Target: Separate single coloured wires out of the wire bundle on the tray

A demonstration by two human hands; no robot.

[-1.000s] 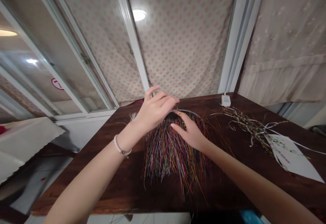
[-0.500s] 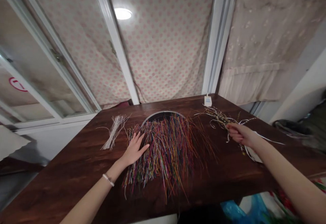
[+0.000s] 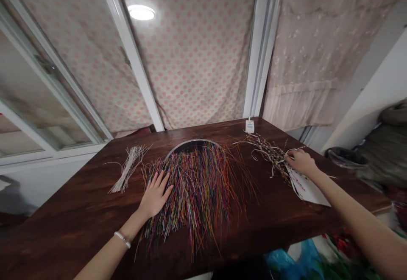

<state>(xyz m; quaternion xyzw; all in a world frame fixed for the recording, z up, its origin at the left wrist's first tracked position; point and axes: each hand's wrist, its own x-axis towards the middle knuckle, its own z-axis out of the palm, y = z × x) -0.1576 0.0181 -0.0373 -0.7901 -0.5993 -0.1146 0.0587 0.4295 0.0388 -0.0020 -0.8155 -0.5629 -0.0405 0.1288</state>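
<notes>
A big fan of thin multicoloured strands (image 3: pixel 197 186) lies on the dark wooden table (image 3: pixel 79 220), its far end over a round metal tray (image 3: pixel 182 146). My left hand (image 3: pixel 154 195) rests flat and open on the left side of the strands, a pearl bracelet on its wrist. My right hand (image 3: pixel 300 162) reaches out to the right onto a smaller heap of speckled strands (image 3: pixel 270 155) beside a white sheet (image 3: pixel 307 189); its fingers are curled down on the heap, and what they hold is hidden.
A small bundle of white strands (image 3: pixel 127 172) lies left of the tray. A white plug adapter (image 3: pixel 249 126) sits at the table's far edge. Patterned curtains and a window frame stand behind. Bags and a dark bin (image 3: pixel 345 157) are on the right, below the table.
My left hand came down from above the tray and lies flat on the strands. My right hand left the coloured strands and moved right to the speckled heap. The view swung right.
</notes>
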